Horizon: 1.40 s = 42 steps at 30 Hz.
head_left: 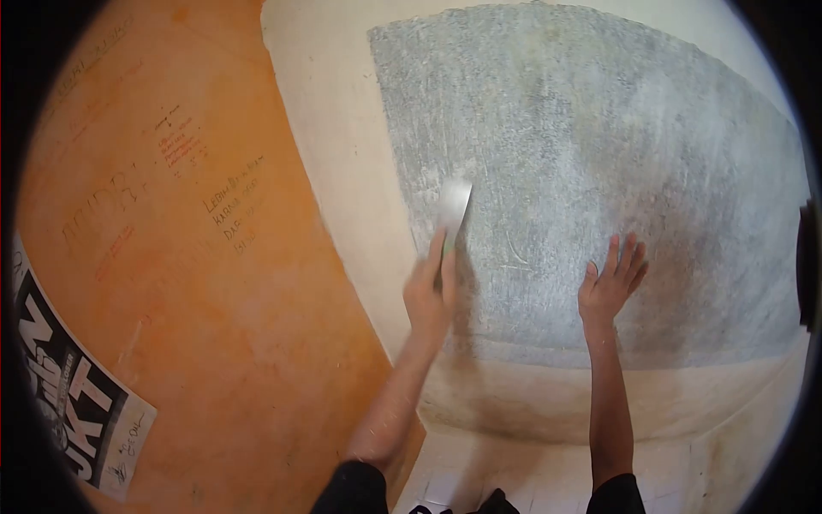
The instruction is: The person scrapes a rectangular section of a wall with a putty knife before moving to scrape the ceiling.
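A rough grey patch [531, 128] covers much of the pale wall. My left hand [430, 287] grips a metal scraper [456, 204], its wide blade pointing up against the left part of the patch. The handle is mostly hidden in my fingers. To the right, my right hand [615, 278] is empty, with its fingers spread over the lower part of the grey patch. Its palm faces the wall.
On the left is an orange wall [282, 334] with handwriting on it. A black and white poster [94, 403] hangs at the lower left. White tiles [479, 480] show at the bottom, and a dark object [807, 265] stands at the right edge.
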Motion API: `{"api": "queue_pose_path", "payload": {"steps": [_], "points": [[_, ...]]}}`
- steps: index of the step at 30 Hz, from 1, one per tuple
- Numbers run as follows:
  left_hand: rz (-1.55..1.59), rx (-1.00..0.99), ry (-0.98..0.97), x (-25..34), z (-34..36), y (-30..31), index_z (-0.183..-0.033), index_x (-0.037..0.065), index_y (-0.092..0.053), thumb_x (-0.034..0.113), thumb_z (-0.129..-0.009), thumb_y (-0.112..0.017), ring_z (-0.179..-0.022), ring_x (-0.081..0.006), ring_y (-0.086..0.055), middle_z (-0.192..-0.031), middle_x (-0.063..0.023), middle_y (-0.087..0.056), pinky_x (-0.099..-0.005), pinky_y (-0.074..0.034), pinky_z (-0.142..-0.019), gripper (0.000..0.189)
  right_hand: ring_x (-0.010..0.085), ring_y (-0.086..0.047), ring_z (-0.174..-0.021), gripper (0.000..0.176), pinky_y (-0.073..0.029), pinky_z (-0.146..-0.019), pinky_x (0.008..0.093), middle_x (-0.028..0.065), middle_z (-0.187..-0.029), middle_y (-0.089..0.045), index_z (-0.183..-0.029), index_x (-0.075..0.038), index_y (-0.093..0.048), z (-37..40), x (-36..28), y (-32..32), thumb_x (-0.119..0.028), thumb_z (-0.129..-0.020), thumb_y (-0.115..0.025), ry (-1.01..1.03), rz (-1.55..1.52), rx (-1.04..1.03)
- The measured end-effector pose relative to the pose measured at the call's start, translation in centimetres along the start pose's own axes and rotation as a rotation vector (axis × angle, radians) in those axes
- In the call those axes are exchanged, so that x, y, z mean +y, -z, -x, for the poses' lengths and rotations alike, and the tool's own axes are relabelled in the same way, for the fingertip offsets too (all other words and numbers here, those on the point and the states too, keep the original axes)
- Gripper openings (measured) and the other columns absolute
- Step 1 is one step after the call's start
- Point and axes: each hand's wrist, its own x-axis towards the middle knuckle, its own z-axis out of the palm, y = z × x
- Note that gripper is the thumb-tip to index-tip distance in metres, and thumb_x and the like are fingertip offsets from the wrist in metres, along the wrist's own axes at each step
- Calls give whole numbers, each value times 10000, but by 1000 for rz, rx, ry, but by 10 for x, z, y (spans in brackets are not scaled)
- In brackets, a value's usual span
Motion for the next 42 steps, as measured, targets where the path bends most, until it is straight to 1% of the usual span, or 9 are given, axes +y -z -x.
{"api": "queue_pose_path", "payload": {"steps": [5, 8, 10, 13, 16, 20, 25, 36, 42], "points": [[66, 183, 224, -68, 165, -21, -1377, -16, -564, 99, -1010, -558, -737, -190, -603, -860, -157, -656, -321, -490, -681, 384, 467, -161, -1490, 639, -103, -1146, 696, 183, -1646, -169, -1578, -131, -255, 9, -7, 8, -469, -1049, -374, -55, -23, -141], [60, -38, 645, -66, 170, -14, -1385, -83, -517, 67, -1024, -510, -1155, -212, -621, -1277, -219, -647, -301, -455, -995, 391, 465, -80, -1508, 698, -38, -1153, 695, 201, -1656, -102, -1590, -118, -206, 27, -17, 20, -498, -1036, -395, -128, -98, -271], [11, 215, 85, -69, 118, -15, -1343, -32, -587, 69, -996, -564, -752, -185, -605, -881, -163, -666, -305, -495, -698, 362, 460, -43, -1516, 726, -6, -1159, 687, 207, -1658, -78, -1595, -115, -185, 38, -26, 26, -509, -1029, -409, -174, -151, -351], [16, 127, 156, -40, 54, 12, -1328, -26, -601, 51, -987, -572, -738, -180, -598, -867, -154, -662, -300, -492, -689, 351, 447, -10, -1524, 734, 38, -1166, 665, 204, -1660, -79, -1597, -116, -192, 60, -33, 39, -508, -1022, -424, -226, -277, -404], [96, -12, 260, -41, 36, 23, -1346, -102, -544, 52, -1001, -557, -1095, -201, -643, -1238, -223, -663, -306, -500, -916, 378, 418, -3, -1533, 744, 45, -1176, 642, 194, -1663, -90, -1596, -113, -205, 77, -40, 47, -495, -1010, -460, -286, -268, -475], [72, -75, 235, -126, 154, -6, -1338, -79, -561, 61, -992, -575, -1022, -219, -659, -1180, -197, -672, -293, -506, -882, 374, 375, -16, -1543, 751, 61, -1187, 612, 170, -1668, -104, -1596, -110, -207, 100, -43, 57, -468, -1003, -498, -319, -237, -597], [-68, -207, 304, -154, 285, -1, -1364, 99, -610, 107, -952, -648, -607, -202, -557, -795, -89, -560, -343, -459, -532, 413, 346, -25, -1548, 757, 97, -1185, 597, 144, -1672, -112, -1600, -108, -185, 104, -40, 66, -457, -1007, -500, -319, -223, -677], [161, -135, 37, -159, 184, -21, -1359, -63, -536, 45, -945, -636, -704, -184, -618, -887, -127, -638, -294, -478, -597, 439, 299, -62, -1551, 718, 126, -1183, 584, 106, -1670, -153, -1602, -111, -165, 93, -37, 78, -455, -1035, -441, -341, -272, -733], [127, -453, 625, -170, 250, 38, -1264, -14, -609, 212, -931, -718, -565, -155, -594, -703, -88, -613, -310, -499, -575, 417, 295, -65, -1551, 706, 122, -1185, 586, 96, -1671, -153, -1602, -130, -178, 91, -30, 86, -449, -1034, -450, -312, -238, -812]]}}
